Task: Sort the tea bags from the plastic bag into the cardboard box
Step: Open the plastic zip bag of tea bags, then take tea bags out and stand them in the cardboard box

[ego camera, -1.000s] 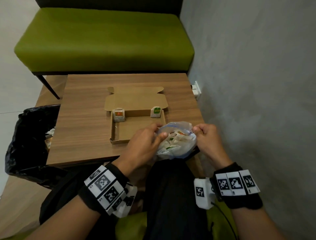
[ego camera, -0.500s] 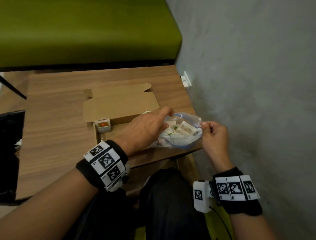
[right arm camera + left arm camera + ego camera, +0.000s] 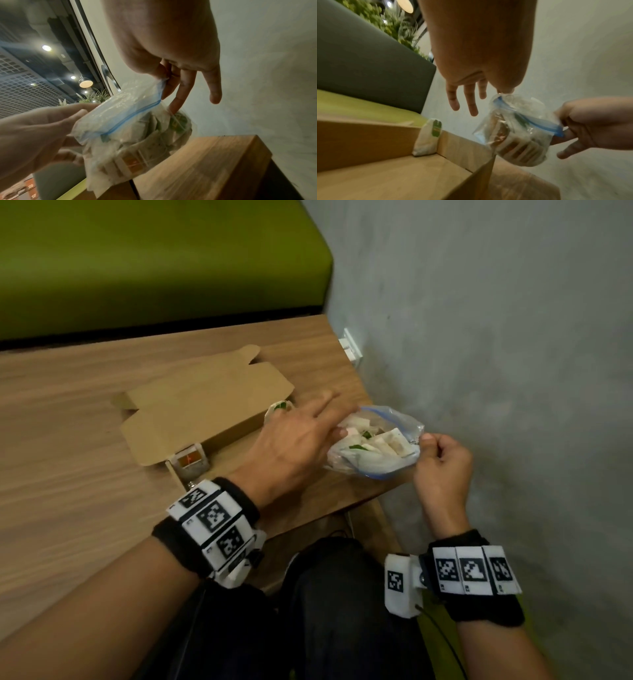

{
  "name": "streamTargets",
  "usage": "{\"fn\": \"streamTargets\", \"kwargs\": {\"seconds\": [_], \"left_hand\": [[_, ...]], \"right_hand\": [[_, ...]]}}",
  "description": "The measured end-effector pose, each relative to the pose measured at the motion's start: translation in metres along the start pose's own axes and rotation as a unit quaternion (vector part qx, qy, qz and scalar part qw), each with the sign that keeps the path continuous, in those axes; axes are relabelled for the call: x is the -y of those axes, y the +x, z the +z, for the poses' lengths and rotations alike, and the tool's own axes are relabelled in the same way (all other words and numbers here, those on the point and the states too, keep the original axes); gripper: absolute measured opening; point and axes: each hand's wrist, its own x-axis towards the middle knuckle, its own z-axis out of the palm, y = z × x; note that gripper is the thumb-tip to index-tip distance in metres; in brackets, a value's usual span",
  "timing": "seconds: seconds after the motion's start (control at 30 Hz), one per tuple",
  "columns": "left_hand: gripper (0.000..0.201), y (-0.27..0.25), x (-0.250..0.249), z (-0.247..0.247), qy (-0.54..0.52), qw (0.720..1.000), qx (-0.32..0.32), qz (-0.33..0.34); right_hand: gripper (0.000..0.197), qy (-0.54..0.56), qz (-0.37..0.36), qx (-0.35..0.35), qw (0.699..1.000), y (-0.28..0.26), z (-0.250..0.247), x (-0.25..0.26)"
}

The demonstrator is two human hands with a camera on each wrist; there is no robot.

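The wooden table (image 3: 85, 440) stands against the grey wall and carries an open cardboard box (image 3: 205, 412), its lid folded back flat. At the right front corner of the table the plastic bag (image 3: 373, 450) of tea bags sits just beside the box.

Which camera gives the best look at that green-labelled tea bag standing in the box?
The left wrist view: the green-labelled tea bag stands unobstructed in a box corner. The head view shows only its top; the right wrist view misses it.

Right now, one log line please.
left hand: pinches clear blue-zip plastic bag rim | right hand: pinches opposite rim | brown cardboard box: two tea bags
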Motion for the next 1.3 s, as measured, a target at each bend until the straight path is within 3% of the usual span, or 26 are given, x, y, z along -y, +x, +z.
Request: {"fn": "streamTargets", "kwargs": {"seconds": [0.17, 0.23, 0.33, 0.47, 0.6, 0.7, 0.77, 1.03, 1.1, 1.17, 1.23, 1.3], "left_hand": [[0.087, -0.044, 0.002, -0.012, -0.044, 0.993, 0.043, -0.096], [0.080, -0.053, 0.001, -0.018, 0.026, 0.990, 0.088, -0.109], [0.050, -0.059, 0.004, -0.022, 0.106, 0.977, 0.152, -0.104], [0.016, -0.066, 0.010, -0.022, 0.177, 0.966, 0.176, -0.069], [0.013, -0.072, 0.020, -0.026, 0.191, 0.960, 0.190, -0.075], [0.028, -0.079, 0.020, -0.022, 0.157, 0.951, 0.243, -0.109], [0.026, -0.084, 0.019, -0.018, 0.187, 0.939, 0.270, -0.103], [0.019, -0.091, 0.031, -0.033, 0.233, 0.925, 0.269, -0.136], [0.021, -0.095, 0.033, -0.043, 0.170, 0.940, 0.226, -0.191], [0.017, -0.102, 0.035, -0.057, 0.095, 0.966, 0.086, -0.224], [0.020, -0.113, 0.037, -0.072, -0.004, 0.972, -0.044, -0.231], [0.037, -0.125, 0.036, -0.085, -0.112, 0.964, -0.065, -0.232]], "right_hand": [[0.021, 0.007, -0.007, 0.008, 1.000, -0.004, -0.016, -0.003], [0.021, 0.008, -0.004, -0.003, 1.000, 0.001, -0.022, 0.000], [0.024, 0.019, -0.001, -0.018, 1.000, 0.010, -0.027, 0.005], [0.030, 0.029, -0.008, -0.021, 0.999, 0.013, -0.026, 0.008], [0.023, 0.039, -0.008, 0.003, 0.999, 0.007, -0.024, 0.011], [0.022, 0.035, -0.011, 0.015, 0.999, 0.004, -0.024, 0.009], [0.020, 0.035, -0.016, 0.018, 0.999, 0.001, -0.025, 0.010], [0.023, 0.043, -0.050, 0.096, 0.993, -0.023, -0.016, 0.025], [0.023, 0.048, -0.061, 0.130, 0.988, -0.033, -0.010, 0.032], [0.025, 0.052, -0.075, 0.173, 0.981, -0.044, -0.003, 0.041], [0.026, 0.042, -0.097, 0.218, 0.970, -0.056, 0.009, 0.052], [0.024, 0.036, -0.123, 0.261, 0.957, -0.072, 0.026, 0.068]]}}
